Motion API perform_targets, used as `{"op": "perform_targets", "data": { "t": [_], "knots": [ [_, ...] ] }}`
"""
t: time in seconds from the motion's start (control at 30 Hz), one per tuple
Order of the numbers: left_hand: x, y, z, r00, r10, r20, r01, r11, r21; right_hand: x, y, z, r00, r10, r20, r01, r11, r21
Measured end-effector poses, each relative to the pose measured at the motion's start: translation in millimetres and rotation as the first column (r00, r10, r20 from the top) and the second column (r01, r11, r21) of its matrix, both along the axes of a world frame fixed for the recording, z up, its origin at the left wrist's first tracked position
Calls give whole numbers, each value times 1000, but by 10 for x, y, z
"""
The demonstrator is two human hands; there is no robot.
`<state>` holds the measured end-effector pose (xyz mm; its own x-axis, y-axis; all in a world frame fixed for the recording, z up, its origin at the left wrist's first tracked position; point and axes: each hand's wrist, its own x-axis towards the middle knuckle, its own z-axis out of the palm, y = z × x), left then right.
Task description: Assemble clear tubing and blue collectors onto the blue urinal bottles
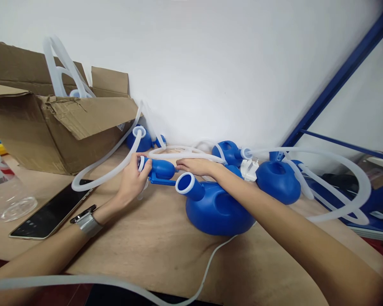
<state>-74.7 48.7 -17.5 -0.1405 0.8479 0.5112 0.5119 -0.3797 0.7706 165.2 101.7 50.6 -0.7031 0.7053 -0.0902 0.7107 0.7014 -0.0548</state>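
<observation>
My left hand [131, 180] grips the white-collared end of a small blue plastic piece [161, 170], where a translucent white tube [108, 172] joins it. My right hand [196, 166] holds the other end of that same blue piece, with another white tube [178, 154] running just above its fingers. A large blue plastic vessel [215, 208] with a white-rimmed spout lies on the wooden table [147, 242] just below my right wrist.
An open cardboard box [54, 123] with tubes sticking out stands at the left. A tablet [51, 212] and a clear plastic lid [6, 199] lie near my left arm. More blue vessels [279, 180] with looping white tubes sit at the right, beside a blue metal rack [338, 80].
</observation>
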Motion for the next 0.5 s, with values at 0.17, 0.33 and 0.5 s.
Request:
{"op": "perform_targets", "data": {
  "t": [0.17, 0.33, 0.5],
  "knots": [
    [11, 22, 2, 999, 30, -44, -31, 999, -9, -15, -28, 42, 998, 6, 70, -9, 999, 37],
    [32, -7, 68, 998, 33, 47, -28, 994, -109, -104, -88, 75, 991, 24, 135, -41, 992, 120],
    [-47, 21, 57, 993, 49, 103, -35, 990, -135, -87, -100, 84, 974, 0, 228, -34, 989, 144]
  ]
}}
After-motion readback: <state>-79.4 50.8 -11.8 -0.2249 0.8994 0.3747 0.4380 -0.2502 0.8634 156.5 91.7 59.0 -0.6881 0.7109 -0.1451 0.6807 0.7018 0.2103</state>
